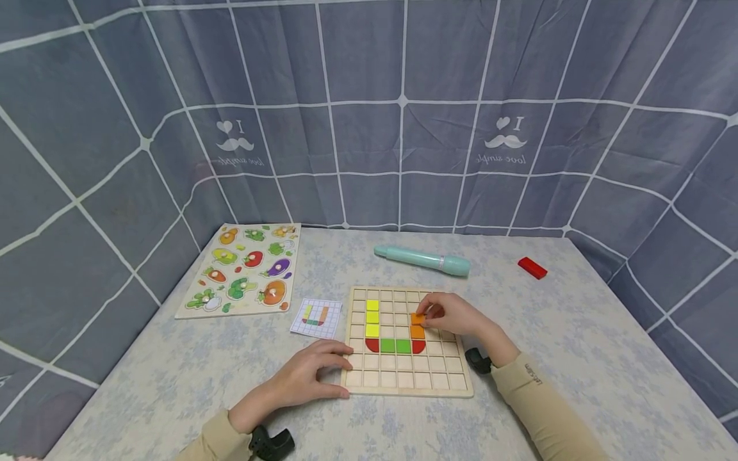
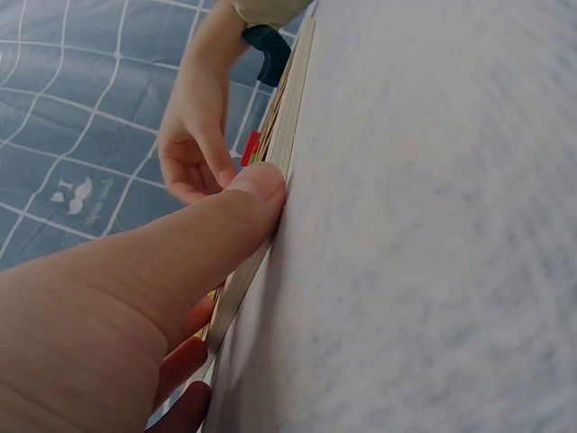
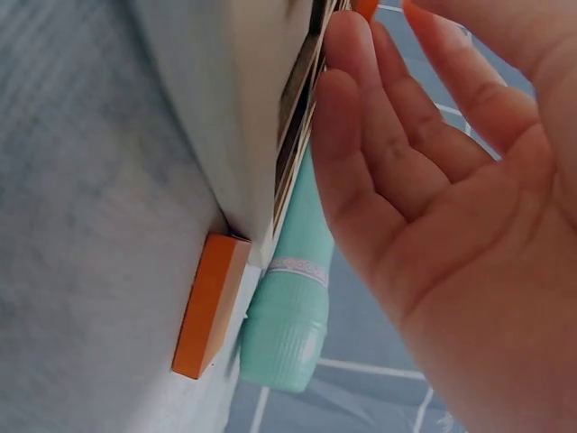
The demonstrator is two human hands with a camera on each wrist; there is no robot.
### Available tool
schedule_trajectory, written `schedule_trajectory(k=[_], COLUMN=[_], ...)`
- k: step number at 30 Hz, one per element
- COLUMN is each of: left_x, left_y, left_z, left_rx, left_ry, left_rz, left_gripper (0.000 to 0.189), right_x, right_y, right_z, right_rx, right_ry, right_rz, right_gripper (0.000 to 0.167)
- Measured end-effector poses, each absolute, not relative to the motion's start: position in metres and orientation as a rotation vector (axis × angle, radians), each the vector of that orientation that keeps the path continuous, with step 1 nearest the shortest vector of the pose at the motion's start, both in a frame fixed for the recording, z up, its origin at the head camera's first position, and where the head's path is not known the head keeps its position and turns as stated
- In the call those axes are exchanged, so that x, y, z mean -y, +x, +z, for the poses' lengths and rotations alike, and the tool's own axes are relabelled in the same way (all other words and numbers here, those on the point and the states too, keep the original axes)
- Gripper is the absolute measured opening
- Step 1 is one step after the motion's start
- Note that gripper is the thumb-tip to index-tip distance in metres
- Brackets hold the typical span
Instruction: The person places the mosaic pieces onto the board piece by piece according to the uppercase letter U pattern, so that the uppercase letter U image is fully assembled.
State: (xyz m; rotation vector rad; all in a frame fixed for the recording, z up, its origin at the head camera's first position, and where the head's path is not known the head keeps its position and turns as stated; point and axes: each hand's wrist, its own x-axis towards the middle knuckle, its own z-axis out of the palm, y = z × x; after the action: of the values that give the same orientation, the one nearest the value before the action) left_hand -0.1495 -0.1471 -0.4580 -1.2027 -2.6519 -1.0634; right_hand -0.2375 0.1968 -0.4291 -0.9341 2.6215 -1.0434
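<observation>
A wooden grid board [image 1: 403, 383] lies on the table. My right hand [image 1: 455, 314] pinches an orange tile [image 1: 418, 318] between thumb and fingertips at a cell on the board's right part, just beyond another orange tile [image 1: 418, 332]. Along the left side of the pattern runs a column of yellow tiles [image 1: 372, 317]. Below sit two green tiles [image 1: 395, 346] between two red tiles with a rounded corner [image 1: 372, 346]. My left hand [image 1: 308, 376] touches the board's left edge with relaxed fingers, its thumb [image 2: 257, 183] against the board's side in the left wrist view.
A card with a coloured grid pattern [image 1: 316, 319] lies left of the board. Behind it is a vegetable puzzle board [image 1: 242, 272]. A mint-green tube [image 1: 423, 257] and a red block [image 1: 532, 267] lie farther back. An orange piece [image 3: 209, 307] rests beside the board's edge.
</observation>
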Motion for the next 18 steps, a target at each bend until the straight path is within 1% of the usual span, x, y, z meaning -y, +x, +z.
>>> schedule_trajectory(k=[10, 18], left_x=[0.148, 0.147], left_y=[-0.149, -0.149], left_z=[-0.456, -0.458], left_rx=[2.648, 2.650], left_ry=[-1.197, -1.206], left_rz=[-1.073, -1.068], left_gripper=[0.034, 0.034], right_x=[-0.194, -0.207], right_y=[-0.238, -0.237], right_z=[-0.429, -0.414], right_rx=[-2.646, -2.650], right_ry=[-0.907, -0.803], right_rz=[-1.023, -1.090], right_gripper=[0.020, 0.023])
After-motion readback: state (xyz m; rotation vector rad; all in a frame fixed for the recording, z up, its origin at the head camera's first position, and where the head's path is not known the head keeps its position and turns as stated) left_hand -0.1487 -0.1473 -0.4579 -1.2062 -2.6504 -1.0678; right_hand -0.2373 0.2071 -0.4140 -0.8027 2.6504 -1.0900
